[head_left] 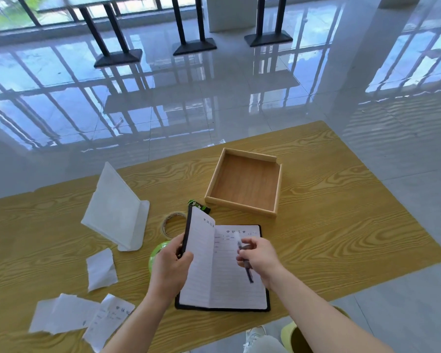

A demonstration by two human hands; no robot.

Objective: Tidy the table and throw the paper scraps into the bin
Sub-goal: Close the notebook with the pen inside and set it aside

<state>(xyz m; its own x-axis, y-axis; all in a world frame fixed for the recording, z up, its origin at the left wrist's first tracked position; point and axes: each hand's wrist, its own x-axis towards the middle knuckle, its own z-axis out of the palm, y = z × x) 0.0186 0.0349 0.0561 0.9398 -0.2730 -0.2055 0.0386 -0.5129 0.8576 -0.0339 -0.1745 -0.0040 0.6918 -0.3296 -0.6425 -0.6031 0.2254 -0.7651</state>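
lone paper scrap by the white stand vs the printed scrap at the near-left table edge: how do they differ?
The lone scrap looks blank; the printed scrap bears dark characters. The lone scrap lies by itself near the white stand; the printed scrap overlaps other scraps in a pile. The lone scrap sits farther in; the printed scrap lies at the near edge. Both are white, torn, and on the table.

Torn white paper scraps are laid flat near the near left corner of the table, one apart, the rest overlapping. A bin with a yellow-green rim is seen below the near edge.
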